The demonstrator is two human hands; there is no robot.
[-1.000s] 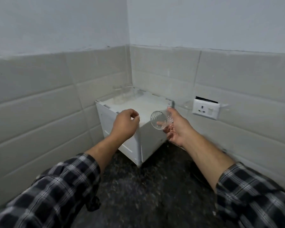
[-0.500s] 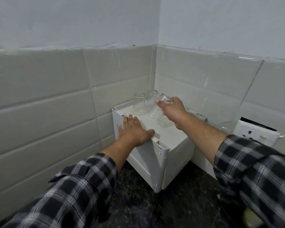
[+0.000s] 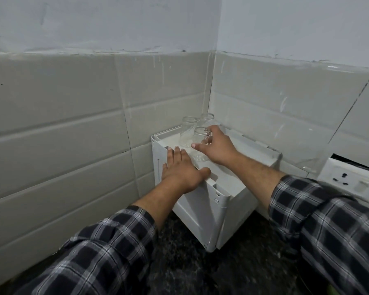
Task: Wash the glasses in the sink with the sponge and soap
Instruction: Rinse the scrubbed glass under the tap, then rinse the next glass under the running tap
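Lowered glass (image 3: 200,136), clear, now stands gripped by right hand (image 3: 217,149).

The right hand (image 3: 218,149) grips 1 glass (image 3: 200,136) atop the white box (image 3: 202,211).

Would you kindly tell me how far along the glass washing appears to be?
Done, apparently: the left glass and the back glass stand on the white rack. In hand: the right hand grips the front glass beside them; the left hand rests flat on the rack's edge. Left: releasing it; no sink, sponge or soap is in view, so further washing cannot be judged.
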